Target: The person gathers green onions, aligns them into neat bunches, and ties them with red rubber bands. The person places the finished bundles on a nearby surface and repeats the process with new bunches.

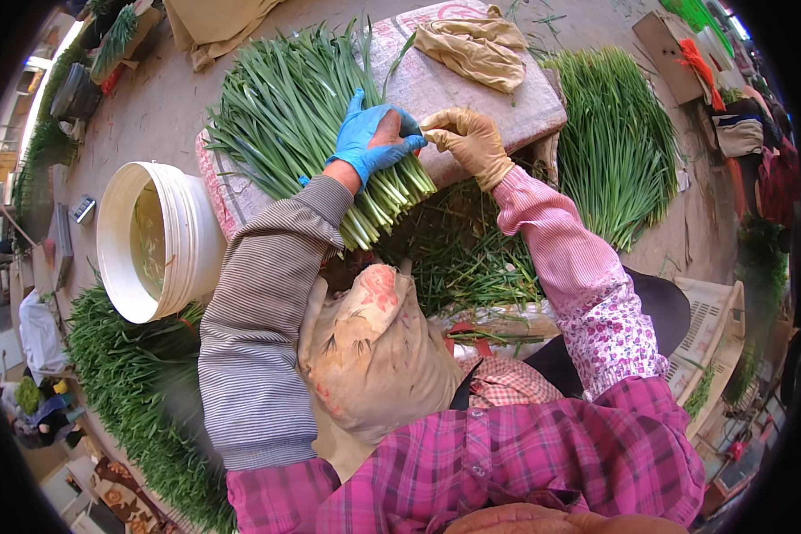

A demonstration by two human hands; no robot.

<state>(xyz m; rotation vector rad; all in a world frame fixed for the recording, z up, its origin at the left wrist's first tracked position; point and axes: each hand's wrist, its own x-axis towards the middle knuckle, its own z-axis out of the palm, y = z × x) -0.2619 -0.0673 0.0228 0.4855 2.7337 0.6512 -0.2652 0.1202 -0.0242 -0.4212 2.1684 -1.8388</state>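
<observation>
A broad heap of green leafy stalks, which look like garlic chives (287,100), lies on a sack-covered stand (400,73), its pale cut ends towards me. My left hand (377,137), in a torn blue glove, rests over the stalks near those ends, its thumb and fingertips meeting my right fingertips. My right hand (467,141), in a yellowish rubber glove, has thumb and forefinger pinched at the stand's near edge. Whether something thin is between the fingertips cannot be told. A crumpled tan cloth (477,50) lies farther back on the stand.
A white bucket (200,233) with water and leaf scraps stands left. Larger piles of green stalks lie on the floor at the right (611,147) and lower left (133,394). Leaf trimmings (474,260) lie below the stand. A plastic crate (704,320) is at the right; people are farther off.
</observation>
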